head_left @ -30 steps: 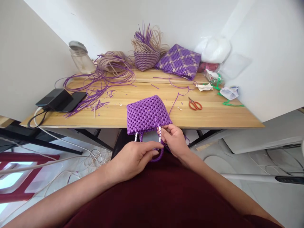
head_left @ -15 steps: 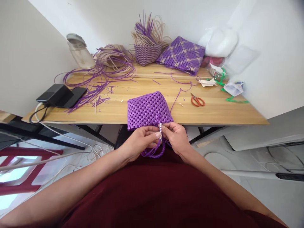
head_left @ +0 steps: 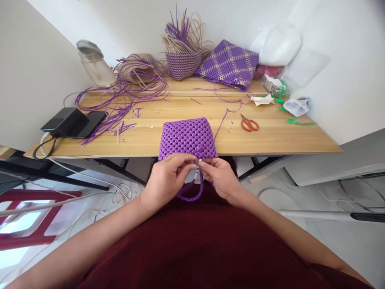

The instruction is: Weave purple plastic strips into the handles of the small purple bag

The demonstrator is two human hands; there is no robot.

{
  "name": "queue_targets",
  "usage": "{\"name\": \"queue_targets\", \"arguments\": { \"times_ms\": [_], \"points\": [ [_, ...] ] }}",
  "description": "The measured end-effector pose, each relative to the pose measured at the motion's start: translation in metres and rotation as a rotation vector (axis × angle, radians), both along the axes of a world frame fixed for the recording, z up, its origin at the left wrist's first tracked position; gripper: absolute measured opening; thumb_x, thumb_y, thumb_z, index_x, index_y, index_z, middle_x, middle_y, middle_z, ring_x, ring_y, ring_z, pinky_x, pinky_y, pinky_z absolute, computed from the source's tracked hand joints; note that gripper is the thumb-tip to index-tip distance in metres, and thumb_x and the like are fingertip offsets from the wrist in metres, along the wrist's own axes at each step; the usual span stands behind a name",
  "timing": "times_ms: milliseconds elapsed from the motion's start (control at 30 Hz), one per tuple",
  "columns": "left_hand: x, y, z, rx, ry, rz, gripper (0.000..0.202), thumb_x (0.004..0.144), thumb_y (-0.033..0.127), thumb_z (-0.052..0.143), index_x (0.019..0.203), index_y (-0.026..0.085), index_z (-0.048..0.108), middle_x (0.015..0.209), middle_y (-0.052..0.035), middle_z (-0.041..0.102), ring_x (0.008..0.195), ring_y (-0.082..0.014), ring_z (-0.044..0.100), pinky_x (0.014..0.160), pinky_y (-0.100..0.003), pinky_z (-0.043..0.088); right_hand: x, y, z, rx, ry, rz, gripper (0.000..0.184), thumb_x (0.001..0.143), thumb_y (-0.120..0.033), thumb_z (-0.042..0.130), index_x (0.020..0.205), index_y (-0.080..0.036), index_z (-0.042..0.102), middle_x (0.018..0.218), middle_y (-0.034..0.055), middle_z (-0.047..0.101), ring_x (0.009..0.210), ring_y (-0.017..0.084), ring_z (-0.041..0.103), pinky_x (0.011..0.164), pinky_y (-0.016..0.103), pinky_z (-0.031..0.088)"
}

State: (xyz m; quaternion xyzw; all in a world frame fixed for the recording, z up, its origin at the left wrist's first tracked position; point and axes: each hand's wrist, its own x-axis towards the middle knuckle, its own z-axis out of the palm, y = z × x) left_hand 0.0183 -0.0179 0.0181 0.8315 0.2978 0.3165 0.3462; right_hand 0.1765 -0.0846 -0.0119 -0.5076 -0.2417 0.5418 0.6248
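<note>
Head view: we've the purple bag point(head_left: 186, 138) at the desk's point(head_left: 288, 140) six o'clock edge, left hand point(head_left: 165, 176) and right hand point(head_left: 223, 180) both pinching its handle point(head_left: 201, 184); a slack pinch could loosen the white wrap point(head_left: 196, 174).

The left hand point(head_left: 168, 176) and right hand point(head_left: 221, 178) pinch at the white-and-purple handle point(head_left: 196, 174) of a purple woven bag point(head_left: 188, 138) lying over the near edge of the worktop point(head_left: 285, 140), orange-handled scissors point(head_left: 249, 125) to its right.
</note>
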Motion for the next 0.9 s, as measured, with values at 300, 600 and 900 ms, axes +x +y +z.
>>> {"name": "queue_targets", "arguments": {
  "times_ms": [300,600,900],
  "points": [
    [0.019,0.007,-0.01,0.378,0.131,-0.004,0.011,0.091,0.022,0.061,0.095,0.021,0.072,0.092,-0.0022,0.074,0.081,-0.0163,0.068,0.074,-0.026,0.052,-0.004,-0.002,-0.014,0.116,-0.112,-0.014,0.031,0.063,-0.029,0.087,0.088,-0.018,0.071,0.08,0.0009,0.068,0.073,0.014,0.061,0.069,0.026,0.047],
    [0.012,0.02,-0.011,0.233,0.039,-0.092,0.015,0.086,0.021,0.068,0.101,0.023,0.067,0.091,0.0034,0.074,0.082,-0.012,0.07,0.077,-0.022,0.052,-0.022,0.002,-0.023,0.166,0.073,-0.111,0.034,0.066,-0.023,0.084,0.095,-0.021,0.066,0.082,-0.0022,0.066,0.071,0.011,0.059,0.063,0.023,0.046],
    [0.017,0.016,-0.032,0.228,0.088,0.136,0.008,0.082,0.024,0.072,0.087,0.02,0.067,0.078,0.003,0.073,0.07,-0.0129,0.068,0.068,-0.023,0.049,-0.029,0.011,-0.032,0.249,-0.015,0.016,0.022,0.072,-0.025,0.079,0.091,-0.021,0.068,0.102,0.0042,0.071,0.094,0.019,0.065,0.092,0.034,0.05]
  ]
}}
